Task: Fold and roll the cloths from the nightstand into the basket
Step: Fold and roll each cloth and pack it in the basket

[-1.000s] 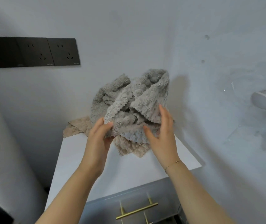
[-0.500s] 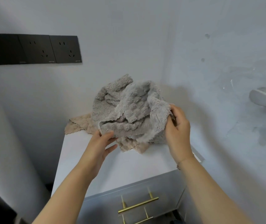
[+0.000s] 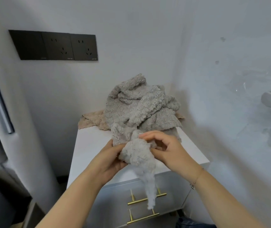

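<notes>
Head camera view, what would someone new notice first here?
Both hands meet over the front of the white nightstand: the left hand and right hand grip a grey cloth whose tail hangs past the gold drawer handles. Behind them a heap of grey cloths lies on a beige cloth.
</notes>
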Motion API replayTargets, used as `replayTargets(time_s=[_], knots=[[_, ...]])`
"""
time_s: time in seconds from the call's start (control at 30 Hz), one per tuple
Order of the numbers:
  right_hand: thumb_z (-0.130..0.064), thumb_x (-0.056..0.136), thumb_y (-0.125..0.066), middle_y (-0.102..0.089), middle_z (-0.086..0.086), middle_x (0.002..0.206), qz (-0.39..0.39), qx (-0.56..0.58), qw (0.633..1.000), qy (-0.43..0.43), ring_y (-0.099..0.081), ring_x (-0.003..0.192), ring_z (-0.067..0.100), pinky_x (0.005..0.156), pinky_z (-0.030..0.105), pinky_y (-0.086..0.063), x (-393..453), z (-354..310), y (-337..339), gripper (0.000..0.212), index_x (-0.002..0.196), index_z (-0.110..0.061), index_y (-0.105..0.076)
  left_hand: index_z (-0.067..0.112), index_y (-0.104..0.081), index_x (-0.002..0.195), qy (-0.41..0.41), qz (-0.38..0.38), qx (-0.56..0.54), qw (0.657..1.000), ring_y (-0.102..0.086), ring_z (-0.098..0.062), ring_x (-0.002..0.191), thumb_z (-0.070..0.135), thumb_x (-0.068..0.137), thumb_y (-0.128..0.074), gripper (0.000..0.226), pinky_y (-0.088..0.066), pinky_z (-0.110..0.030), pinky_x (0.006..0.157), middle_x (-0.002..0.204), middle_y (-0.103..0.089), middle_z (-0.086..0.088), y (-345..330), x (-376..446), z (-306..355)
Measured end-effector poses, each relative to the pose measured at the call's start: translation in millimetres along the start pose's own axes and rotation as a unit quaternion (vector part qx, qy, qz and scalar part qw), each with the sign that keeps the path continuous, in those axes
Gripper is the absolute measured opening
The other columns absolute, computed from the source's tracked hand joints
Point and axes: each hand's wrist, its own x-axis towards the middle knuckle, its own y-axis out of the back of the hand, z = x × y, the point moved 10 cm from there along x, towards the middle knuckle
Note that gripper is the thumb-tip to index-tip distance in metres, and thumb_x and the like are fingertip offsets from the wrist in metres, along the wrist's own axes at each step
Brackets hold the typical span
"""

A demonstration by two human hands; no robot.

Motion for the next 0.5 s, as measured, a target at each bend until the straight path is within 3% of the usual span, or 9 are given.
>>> replayTargets(time_s=[0.1,0.23,0.3,0.37,0.43,0.5], knots=[[-0.010,0.080,-0.069,-0.054,-0.012,0.124,0.017,-0.095,0.995,0.025,-0.056,0.108,-0.001,0.086,0.015,-0.045,2,5,0,0.028,0.105,-0.024,-0.066,0.015,-0.061,0.113,-0.071,0.052,0.109,0.990,-0.068,-0.020,0.083,0.000,0.087,-0.059,0.031,-0.055,-0.029,0.062,0.099,-0.073,-0.010,22,-4,20],[-0.014,0.087,-0.065,-0.034,-0.010,0.144,0.078,-0.291,0.952,0.052,-0.035,0.130,0.008,0.105,0.026,-0.035,14,12,8,0.037,0.120,-0.028,-0.059,0.025,-0.066,0.095,-0.185,0.145,0.270,0.934,-0.067,-0.020,0.087,0.004,0.087,-0.061,0.024,-0.052,-0.029,0.070,0.093,-0.072,-0.003,59,-15,64],[-0.014,0.085,-0.065,-0.023,-0.003,0.154,0.068,-0.413,0.903,0.098,-0.023,0.140,0.020,0.109,0.036,-0.030,29,11,1,0.049,0.131,-0.026,-0.052,0.025,-0.068,0.099,-0.246,0.190,0.426,0.850,-0.060,-0.021,0.096,0.001,0.084,-0.058,0.030,-0.045,-0.029,0.077,0.104,-0.067,0.001,67,-20,86],[-0.021,0.085,-0.065,-0.003,0.000,0.160,-0.010,-0.541,0.834,0.106,-0.006,0.146,0.028,0.112,0.052,-0.022,53,28,-15,0.066,0.144,-0.030,-0.037,0.024,-0.069,0.106,-0.286,0.206,0.552,0.755,-0.050,-0.016,0.094,-0.003,0.082,-0.054,0.038,-0.036,-0.025,0.076,0.111,-0.056,0.004,67,-22,97],[-0.032,0.087,-0.062,0.020,-0.003,0.158,-0.092,-0.627,0.772,0.052,0.014,0.146,0.028,0.112,0.062,-0.009,78,59,-20,0.079,0.150,-0.037,-0.014,0.025,-0.069,0.108,-0.296,0.204,0.594,0.720,-0.045,-0.011,0.091,-0.005,0.083,-0.053,0.042,-0.032,-0.022,0.074,0.108,-0.050,0.008,71,-19,100],[-0.030,0.091,-0.059,0.029,-0.006,0.155,-0.138,-0.665,0.734,0.004,0.023,0.143,0.028,0.111,0.068,-0.003,98,84,-16,0.084,0.150,-0.042,0.000,0.025,-0.069,0.110,-0.293,0.196,0.600,0.719,-0.044,-0.009,0.090,-0.005,0.085,-0.052,0.042,-0.032,-0.020,0.073,0.105,-0.049,0.010,74,-11,99]])
